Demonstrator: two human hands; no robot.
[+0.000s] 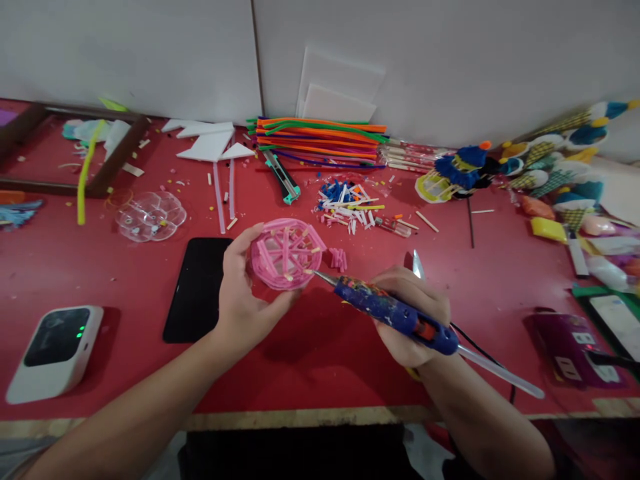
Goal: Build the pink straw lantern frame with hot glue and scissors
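In my left hand (pixel 245 287) is a round pink wheel-like craft piece (pixel 286 252), with pink spokes inside its ring and short pale sticks on it. The fingers wrap around its left and lower edge. My right hand (pixel 413 310) grips a blue, paint-spotted hot glue gun (pixel 387 310), a clear glue stick (pixel 503 372) poking from its back end. The nozzle points left and meets, or nearly meets, the lower right rim of the pink piece. Just right of the piece lies a small pile of short pink pipe-cleaner cuttings (pixel 339 259).
A black phone (pixel 193 293) lies behind my left hand, a white device (pixel 55 353) further left. Towards the wall are a utility knife (pixel 283 177), bundled pipe cleaners (pixel 320 141) and coloured cuttings (pixel 347 203). Scissors (pixel 418 265) lie partly hidden behind my right hand. Craft cones (pixel 560 167) stand right.
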